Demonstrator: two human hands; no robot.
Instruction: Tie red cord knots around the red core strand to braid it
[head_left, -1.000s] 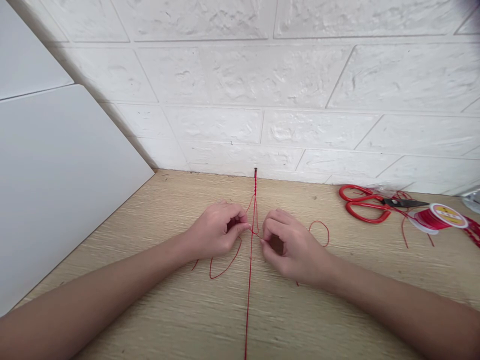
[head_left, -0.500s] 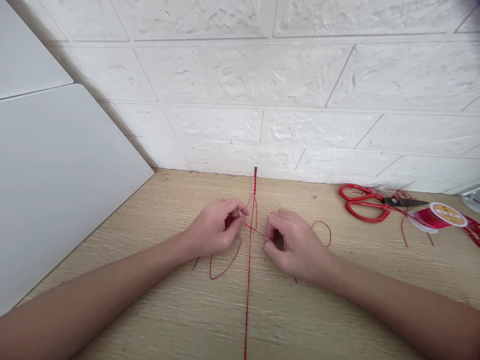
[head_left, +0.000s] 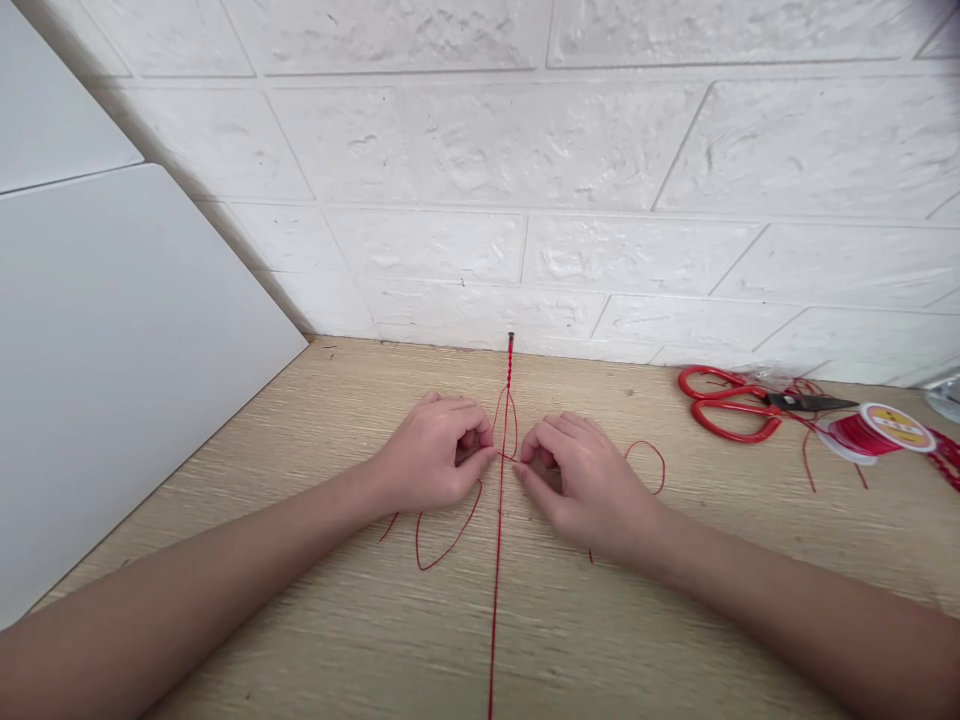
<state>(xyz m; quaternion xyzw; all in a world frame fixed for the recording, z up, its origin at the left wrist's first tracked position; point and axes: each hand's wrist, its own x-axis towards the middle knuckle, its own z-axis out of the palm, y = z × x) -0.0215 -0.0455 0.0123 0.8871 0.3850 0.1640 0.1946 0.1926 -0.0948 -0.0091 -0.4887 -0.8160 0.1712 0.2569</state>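
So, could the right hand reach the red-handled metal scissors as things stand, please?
Probably yes: only a thin red cord loop lies between the right hand and the scissors, whose handles face it.

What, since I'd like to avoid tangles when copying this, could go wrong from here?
The red strand between the left hand and right hand might slip, as only fingertips seem to pinch it. The loose loop by the left hand could snag or tangle. The twisted section seems anchored at one small dark peg, so a hard tug might strain it.
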